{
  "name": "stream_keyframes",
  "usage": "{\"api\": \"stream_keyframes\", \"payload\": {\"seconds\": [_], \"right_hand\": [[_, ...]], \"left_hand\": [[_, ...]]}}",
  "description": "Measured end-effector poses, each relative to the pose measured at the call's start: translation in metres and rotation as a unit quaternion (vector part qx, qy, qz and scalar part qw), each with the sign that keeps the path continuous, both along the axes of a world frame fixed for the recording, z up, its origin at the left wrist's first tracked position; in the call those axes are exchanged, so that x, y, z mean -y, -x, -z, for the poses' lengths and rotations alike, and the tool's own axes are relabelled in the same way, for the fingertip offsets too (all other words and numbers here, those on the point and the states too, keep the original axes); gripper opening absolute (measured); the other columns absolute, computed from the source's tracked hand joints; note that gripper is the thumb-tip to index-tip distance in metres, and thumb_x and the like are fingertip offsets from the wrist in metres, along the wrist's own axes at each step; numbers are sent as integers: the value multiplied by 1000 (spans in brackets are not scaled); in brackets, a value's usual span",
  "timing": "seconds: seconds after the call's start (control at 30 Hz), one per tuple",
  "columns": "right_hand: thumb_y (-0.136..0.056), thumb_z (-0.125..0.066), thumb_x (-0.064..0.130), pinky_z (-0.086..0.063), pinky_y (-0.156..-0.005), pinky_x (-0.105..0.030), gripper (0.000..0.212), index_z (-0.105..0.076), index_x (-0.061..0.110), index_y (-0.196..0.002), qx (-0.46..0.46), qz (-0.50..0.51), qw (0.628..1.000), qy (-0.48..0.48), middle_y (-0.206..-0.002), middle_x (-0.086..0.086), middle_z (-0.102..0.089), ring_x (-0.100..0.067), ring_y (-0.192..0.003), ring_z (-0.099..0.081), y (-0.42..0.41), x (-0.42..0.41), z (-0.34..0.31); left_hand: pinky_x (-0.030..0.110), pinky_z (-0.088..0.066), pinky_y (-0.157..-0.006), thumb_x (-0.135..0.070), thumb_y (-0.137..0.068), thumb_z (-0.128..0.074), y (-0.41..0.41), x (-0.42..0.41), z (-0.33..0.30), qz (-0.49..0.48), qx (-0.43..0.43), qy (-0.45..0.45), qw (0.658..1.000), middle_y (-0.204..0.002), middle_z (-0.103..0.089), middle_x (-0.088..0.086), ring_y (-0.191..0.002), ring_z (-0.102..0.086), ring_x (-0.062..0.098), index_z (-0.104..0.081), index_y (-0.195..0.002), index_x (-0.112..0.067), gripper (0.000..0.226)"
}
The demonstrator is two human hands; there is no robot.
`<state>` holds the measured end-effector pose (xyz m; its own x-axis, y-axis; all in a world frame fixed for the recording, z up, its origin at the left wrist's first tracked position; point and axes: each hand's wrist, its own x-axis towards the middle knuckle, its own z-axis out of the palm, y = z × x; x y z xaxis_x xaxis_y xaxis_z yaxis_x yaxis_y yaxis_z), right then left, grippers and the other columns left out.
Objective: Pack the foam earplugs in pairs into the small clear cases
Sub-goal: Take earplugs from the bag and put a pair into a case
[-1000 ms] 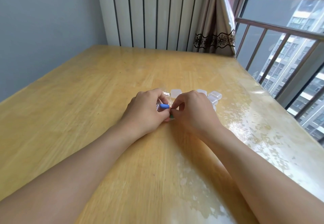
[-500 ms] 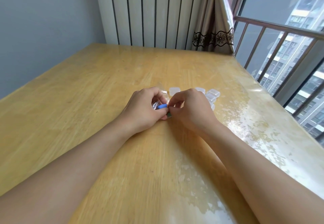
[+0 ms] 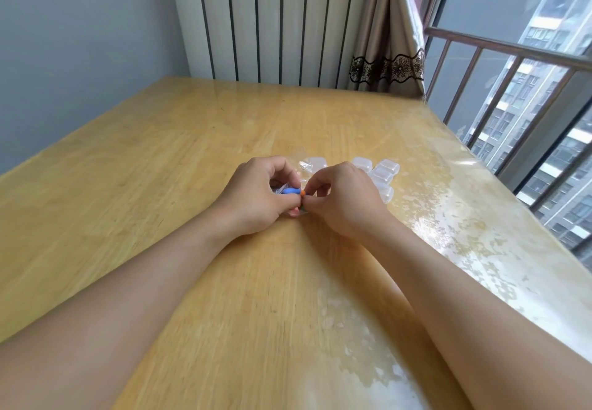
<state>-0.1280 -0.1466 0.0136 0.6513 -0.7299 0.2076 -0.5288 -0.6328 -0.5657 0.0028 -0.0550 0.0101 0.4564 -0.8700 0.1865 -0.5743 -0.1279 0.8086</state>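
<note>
wooden table by a window in a grey-walled corner

the table [image 3: 160, 159] has a glossy, patchy clear cover; a white ribbed radiator [image 3: 272, 21] stands behind it, a beige lace-trimmed curtain [image 3: 387, 34] beside window bars [image 3: 499, 47], daylight and apartment towers [image 3: 551, 95] outside.

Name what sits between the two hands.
Head view: a blue earplug with an orange earplug at its tip, between left hand and right hand.

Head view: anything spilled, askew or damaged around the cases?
Nothing stands out. The clear cases sit clustered on the wooden table behind both hands; left hand holds a blue earplug, right hand pinches beside it.
</note>
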Motion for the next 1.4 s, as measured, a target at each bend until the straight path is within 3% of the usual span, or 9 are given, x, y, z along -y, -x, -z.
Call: {"api": "stream_keyframes", "payload": {"seconds": [0.1, 0.23, 0.5, 0.67, 0.8, 1.0, 1.13, 1.23, 1.4], "right_hand": [[-71, -83, 33, -35, -54, -30, 19, -74, 19, -80, 27, -7, 1000, -14, -69, 3, -62, -12, -60, -49, 1, -1, -1], [-77, -76, 27, -32, -55, -29, 12, -69, 18, -78, 51, -3, 998, -35, -63, 6, -54, -11, -60, -47, 1, -1, 2], [-81, -74, 18, -38, -52, -21, 8, -68, 16, -76, 185, 14, 981, -54, -65, 9, -62, -1, -51, -48, 14, 1, -21], [-73, -74, -7, -56, -63, -36, 15, -64, 4, -72, 292, -5, 949, -120, -79, -13, -78, -23, -68, -72, 38, 1, -40], [-76, -80, -6, -53, -63, -29, 18, -64, 4, -73, 231, -28, 964, -131, -80, -14, -79, -24, -78, -78, 55, 12, -32], [-82, -80, 3, -52, -62, -29, 13, -69, 5, -88, 169, -59, 971, -156, -76, -5, -79, -10, -60, -68, 70, 28, -31], [-79, -85, 14, -57, -64, -32, 7, -79, 14, -80, 126, -51, 988, -70, -74, 2, -77, -5, -65, -70, 70, 32, -34], [-76, -85, 8, -63, -67, -41, 9, -79, 14, -79, 157, -18, 987, -14, -75, 1, -77, -12, -69, -73, 72, 36, -36], [-76, -85, 5, -64, -66, -41, 9, -78, 9, -81, 152, -24, 987, -54, -71, -4, -78, -16, -64, -75, 78, 43, -42]], "left_hand": [[11, -47, -54, -3, -74, -80, 3, 0, -1, -14, 24, 2, 1000, -77, -70, -2, -59, -62, 0, -64, -77, -22, 25], [27, -57, -65, -9, -70, -82, 7, -2, 0, -49, 60, 17, 997, -80, -71, -4, -74, -68, 15, -66, -78, -21, 22], [12, -47, -55, -14, -74, -83, 5, -5, 0, -64, 69, 42, 995, -74, -72, -1, -65, -65, 7, -68, -79, -20, 17], [14, -45, -63, -26, -73, -86, 0, -6, -1, -73, 93, 77, 990, -88, -68, -7, -82, -63, 8, -71, -78, -20, 18], [24, -52, -60, -22, -75, -86, 3, -12, -11, -73, 88, 154, 981, -77, -66, -16, -72, -60, 3, -72, -78, -22, 14], [13, -50, -60, -16, -75, -87, 21, -9, -7, 2, 115, 203, 973, -75, -72, -10, -63, -64, 8, -75, -82, -12, 15], [13, -50, -62, -13, -73, -88, 31, -1, -2, 11, 116, 217, 969, -78, -70, -15, -68, -65, 7, -77, -88, -12, 19], [7, -46, -63, -4, -74, -86, 35, 9, 1, 5, 139, 221, 965, -80, -73, -4, -75, -66, 10, -78, -88, -10, 17], [4, -47, -68, 4, -77, -78, 43, 24, 5, 19, 195, 211, 958, -86, -75, 3, -72, -65, 10, -80, -91, -7, 18]]}}
